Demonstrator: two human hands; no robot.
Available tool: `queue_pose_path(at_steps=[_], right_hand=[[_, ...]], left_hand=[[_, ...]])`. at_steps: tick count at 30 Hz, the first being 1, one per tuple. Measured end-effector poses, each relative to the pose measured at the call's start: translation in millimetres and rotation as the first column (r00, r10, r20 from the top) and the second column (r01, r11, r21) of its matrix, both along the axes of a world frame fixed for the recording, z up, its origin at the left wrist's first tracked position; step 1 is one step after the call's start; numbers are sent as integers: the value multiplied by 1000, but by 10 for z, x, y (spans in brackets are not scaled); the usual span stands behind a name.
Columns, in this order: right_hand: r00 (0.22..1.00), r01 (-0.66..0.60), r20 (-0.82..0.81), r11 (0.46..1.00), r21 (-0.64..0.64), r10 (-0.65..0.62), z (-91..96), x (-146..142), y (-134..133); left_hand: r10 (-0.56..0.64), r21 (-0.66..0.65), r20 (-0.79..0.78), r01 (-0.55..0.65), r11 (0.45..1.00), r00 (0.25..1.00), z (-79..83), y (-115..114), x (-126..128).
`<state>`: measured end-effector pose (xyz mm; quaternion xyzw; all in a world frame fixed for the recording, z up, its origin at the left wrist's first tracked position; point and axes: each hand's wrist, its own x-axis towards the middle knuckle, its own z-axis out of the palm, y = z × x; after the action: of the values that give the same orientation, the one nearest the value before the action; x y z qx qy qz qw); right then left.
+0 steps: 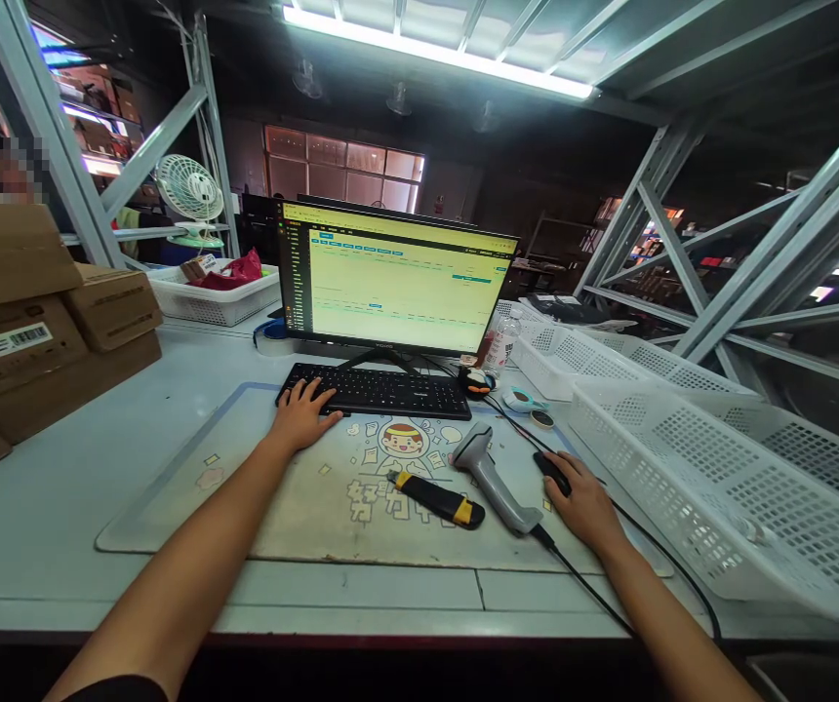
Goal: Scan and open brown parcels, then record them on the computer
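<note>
My left hand [300, 414] rests on the left end of a black keyboard [397, 390], fingers spread over the keys. Over a black computer mouse [552, 474] curls my right hand [581, 497], on the right side of a printed desk mat [295, 517]. Between the hands lie a grey barcode scanner [497, 478], its cable running to the front edge, and a black and yellow utility knife [438, 499]. Behind the keyboard stands a lit monitor [397, 278] showing a page with rows of text and blue buttons.
Cardboard boxes [17, 331] are stacked at left. White perforated baskets [668, 478] line the right side. Another white basket [219, 297] holds a red item, near a fan [189, 188]. A bottle [501, 341] and tape rolls [540, 419] sit right of the keyboard. Metal posts flank the table.
</note>
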<state>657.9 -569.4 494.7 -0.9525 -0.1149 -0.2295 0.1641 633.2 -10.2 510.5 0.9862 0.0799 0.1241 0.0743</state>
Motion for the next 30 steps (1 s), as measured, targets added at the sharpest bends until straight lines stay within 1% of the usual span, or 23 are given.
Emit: queue_pose_path(at_steps=[8,19,25,30], right_hand=[[1000,3,-2,1000,8,-3,17,-6,8],[1000,2,9,1000,11,-2,-2,19,4],[998,-65,12,998,20,65,0,28,-17],[993,-113,26,993,18,112,-46,118,-91]], left_hand=[[-16,8,-7,16,1000,1000,-48,25,17],[-12,2,-1,12,1000,1000,-30,5,0],[-25,-20,25,25,999,999,-35,9,-1],[-28,-56,29,30,998,999,1,-6,-27]])
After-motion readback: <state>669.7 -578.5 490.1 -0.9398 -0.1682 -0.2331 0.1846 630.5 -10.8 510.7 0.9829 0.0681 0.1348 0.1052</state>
